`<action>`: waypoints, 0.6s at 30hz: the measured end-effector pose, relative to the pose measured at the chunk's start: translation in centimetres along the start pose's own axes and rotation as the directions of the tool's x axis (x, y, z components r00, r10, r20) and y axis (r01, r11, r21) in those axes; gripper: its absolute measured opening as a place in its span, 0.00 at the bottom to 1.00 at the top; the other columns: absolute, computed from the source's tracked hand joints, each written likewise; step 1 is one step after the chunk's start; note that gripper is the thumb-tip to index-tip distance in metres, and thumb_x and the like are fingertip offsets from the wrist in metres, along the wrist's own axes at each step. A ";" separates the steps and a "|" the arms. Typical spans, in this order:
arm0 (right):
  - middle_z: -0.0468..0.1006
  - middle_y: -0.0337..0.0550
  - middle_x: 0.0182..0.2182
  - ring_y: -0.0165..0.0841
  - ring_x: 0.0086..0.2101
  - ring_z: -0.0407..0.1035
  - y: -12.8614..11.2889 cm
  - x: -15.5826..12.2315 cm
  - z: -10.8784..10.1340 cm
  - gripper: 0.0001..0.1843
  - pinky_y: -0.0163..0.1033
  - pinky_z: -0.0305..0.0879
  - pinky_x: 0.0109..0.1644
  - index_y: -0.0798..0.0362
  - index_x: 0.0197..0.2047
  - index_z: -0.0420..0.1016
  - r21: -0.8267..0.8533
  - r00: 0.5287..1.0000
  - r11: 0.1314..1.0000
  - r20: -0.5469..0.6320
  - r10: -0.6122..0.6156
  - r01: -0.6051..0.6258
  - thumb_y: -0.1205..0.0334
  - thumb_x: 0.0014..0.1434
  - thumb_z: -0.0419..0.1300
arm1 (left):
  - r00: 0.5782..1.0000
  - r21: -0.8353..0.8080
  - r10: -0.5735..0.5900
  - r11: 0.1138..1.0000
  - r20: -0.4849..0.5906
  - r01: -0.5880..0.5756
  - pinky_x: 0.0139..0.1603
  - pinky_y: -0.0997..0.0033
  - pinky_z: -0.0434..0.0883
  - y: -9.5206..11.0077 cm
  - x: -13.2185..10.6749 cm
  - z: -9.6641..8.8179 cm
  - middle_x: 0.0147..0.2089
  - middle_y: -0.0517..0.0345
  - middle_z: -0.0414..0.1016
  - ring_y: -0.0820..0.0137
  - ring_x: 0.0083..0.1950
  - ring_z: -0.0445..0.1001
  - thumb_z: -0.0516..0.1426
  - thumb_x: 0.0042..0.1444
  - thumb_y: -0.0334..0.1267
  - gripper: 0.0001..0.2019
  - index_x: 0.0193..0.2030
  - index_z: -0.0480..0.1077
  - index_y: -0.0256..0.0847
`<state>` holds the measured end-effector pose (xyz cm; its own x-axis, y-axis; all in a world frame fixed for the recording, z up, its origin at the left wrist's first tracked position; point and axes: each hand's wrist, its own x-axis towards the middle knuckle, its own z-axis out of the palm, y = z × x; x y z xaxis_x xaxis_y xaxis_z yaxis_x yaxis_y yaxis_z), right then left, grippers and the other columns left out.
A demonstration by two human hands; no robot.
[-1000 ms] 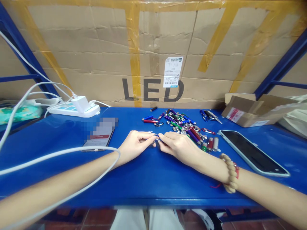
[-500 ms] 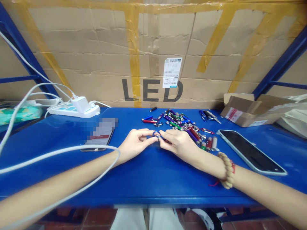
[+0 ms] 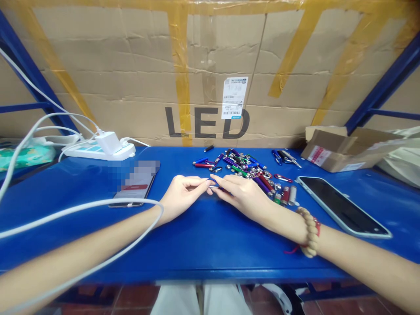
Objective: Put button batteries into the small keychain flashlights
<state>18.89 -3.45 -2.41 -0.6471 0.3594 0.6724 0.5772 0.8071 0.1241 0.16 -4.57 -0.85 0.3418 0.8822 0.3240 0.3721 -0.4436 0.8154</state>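
My left hand (image 3: pixel 184 192) and my right hand (image 3: pixel 246 193) meet fingertip to fingertip just above the blue table (image 3: pixel 203 238). Between them is a small blue carabiner (image 3: pixel 212 179), pinched from both sides and mostly covered by the fingers. A silvery edge shows at its lower side. Close behind my right hand lies a loose pile of small coloured metal tubes (image 3: pixel 262 183), like keychain torches, mixed with clips and little metal parts. A red carabiner (image 3: pixel 282 178) lies at the pile's right side.
A phone (image 3: pixel 134 186) lies left, a larger phone (image 3: pixel 344 208) right. A white cable (image 3: pixel 98 203) loops over my left forearm from the power strip (image 3: pixel 121 152). Keys (image 3: pixel 288 158) and an open carton (image 3: pixel 331 153) stand back right. A big cardboard box (image 3: pixel 131 78) walls the back.
The blue carabiner has turned between my fingers, its loop now showing less. My right fingers have straightened and lie flatter over it. Both hands stay in nearly the same place.
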 end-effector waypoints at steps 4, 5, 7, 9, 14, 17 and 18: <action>0.72 0.44 0.24 0.29 0.25 0.66 -0.3 0.1 -0.1 0.16 0.33 0.62 0.28 0.61 0.38 0.72 -0.136 0.998 0.989 -0.011 -0.055 0.053 0.60 0.65 0.46 | 1.000 0.030 0.006 1.000 0.019 -0.007 0.34 0.77 0.67 0.1 0.0 0.0 0.26 0.57 0.75 0.75 0.27 0.69 0.53 0.54 0.41 0.15 0.24 0.75 0.34; 0.71 0.42 0.22 0.29 0.24 0.65 -0.4 0.2 -0.1 0.16 0.33 0.61 0.27 0.60 0.35 0.72 -0.153 0.998 0.986 -0.012 -0.067 0.064 0.60 0.65 0.46 | 1.000 0.041 0.003 0.999 0.028 -0.004 0.36 0.75 0.68 0.0 0.0 0.0 0.26 0.56 0.75 0.73 0.29 0.70 0.54 0.54 0.42 0.15 0.24 0.75 0.34; 0.69 0.41 0.21 0.28 0.22 0.62 -0.5 0.2 -0.1 0.17 0.34 0.59 0.26 0.59 0.32 0.71 -0.172 0.997 0.982 -0.003 -0.083 0.082 0.61 0.65 0.46 | 0.999 0.050 -0.011 0.999 0.053 0.008 0.43 0.73 0.68 0.0 0.0 0.0 0.26 0.56 0.76 0.70 0.33 0.73 0.54 0.54 0.42 0.16 0.24 0.75 0.34; 0.68 0.40 0.20 0.28 0.22 0.61 -0.5 0.2 -0.1 0.17 0.34 0.57 0.25 0.59 0.31 0.71 -0.186 0.996 0.978 0.008 -0.093 0.093 0.61 0.65 0.46 | 0.998 0.035 -0.012 0.999 0.069 0.009 0.50 0.70 0.66 -0.2 0.0 0.0 0.27 0.56 0.77 0.67 0.38 0.74 0.54 0.55 0.42 0.16 0.23 0.74 0.35; 0.66 0.39 0.18 0.28 0.21 0.60 -0.5 0.1 0.0 0.16 0.35 0.55 0.25 0.58 0.29 0.70 -0.198 0.996 0.977 -0.029 -0.086 0.079 0.62 0.64 0.47 | 0.998 0.021 0.009 1.000 0.068 -0.011 0.56 0.68 0.62 -0.3 -0.1 0.1 0.32 0.55 0.79 0.64 0.44 0.74 0.54 0.54 0.42 0.15 0.24 0.75 0.36; 0.66 0.39 0.19 0.27 0.21 0.59 -0.3 0.1 0.0 0.15 0.34 0.55 0.25 0.58 0.28 0.70 -0.142 0.997 0.989 -0.047 -0.056 0.049 0.62 0.63 0.49 | 0.999 -0.010 -0.011 1.000 0.050 0.011 0.50 0.71 0.66 0.0 -0.2 0.2 0.33 0.55 0.78 0.66 0.42 0.74 0.56 0.53 0.40 0.12 0.27 0.77 0.35; 0.66 0.39 0.19 0.27 0.21 0.59 -0.2 0.1 0.0 0.15 0.33 0.55 0.25 0.58 0.28 0.70 -0.108 0.998 0.994 -0.042 -0.039 0.034 0.62 0.63 0.49 | 0.999 -0.043 -0.031 0.999 0.044 0.032 0.45 0.72 0.67 0.1 -0.2 0.3 0.32 0.56 0.78 0.68 0.38 0.73 0.56 0.53 0.40 0.11 0.28 0.77 0.35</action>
<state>18.66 -3.58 -2.36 -0.6473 0.3076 0.6974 0.6050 0.7638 0.2247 0.37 -4.80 -0.99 0.3678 0.8875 0.2776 0.3457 -0.4076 0.8452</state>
